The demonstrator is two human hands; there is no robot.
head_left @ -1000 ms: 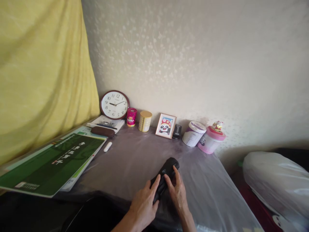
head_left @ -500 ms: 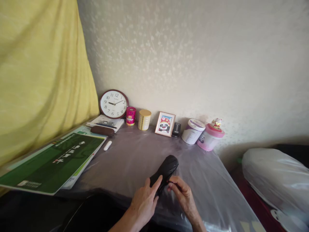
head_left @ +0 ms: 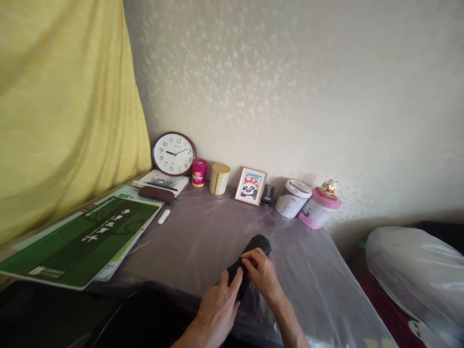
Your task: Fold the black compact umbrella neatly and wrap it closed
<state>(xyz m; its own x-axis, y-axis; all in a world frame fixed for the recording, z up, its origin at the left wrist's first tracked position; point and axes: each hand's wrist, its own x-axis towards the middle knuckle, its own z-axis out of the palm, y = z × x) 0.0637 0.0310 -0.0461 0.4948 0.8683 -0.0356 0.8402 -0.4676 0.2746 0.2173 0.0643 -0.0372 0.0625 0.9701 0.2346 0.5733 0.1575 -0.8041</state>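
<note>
A black folded umbrella (head_left: pixel 261 244) lies slantwise above the grey covered table, its rounded end pointing away to the right. Around its nearer part my left hand (head_left: pixel 218 305) is closed, with thumb and forefinger on top. My right hand (head_left: pixel 261 273) is pinched against the upper side of the umbrella, near its middle. Whatever bit of fabric or strap sits between those fingertips is hidden by them.
Green booklets (head_left: pixel 76 241), a brown case (head_left: pixel 156 194) and a white stick-like object (head_left: pixel 164 216) lie left. Along the wall stand a clock (head_left: pixel 174 153), tins (head_left: pixel 219 179), a panda picture frame (head_left: pixel 251 186), a stapler-like black object (head_left: pixel 267 195) and tubs (head_left: pixel 293 198).
My right hand has moved up and left, from the umbrella's right side onto its top. My left hand keeps its hold. The view has shifted slightly.
</note>
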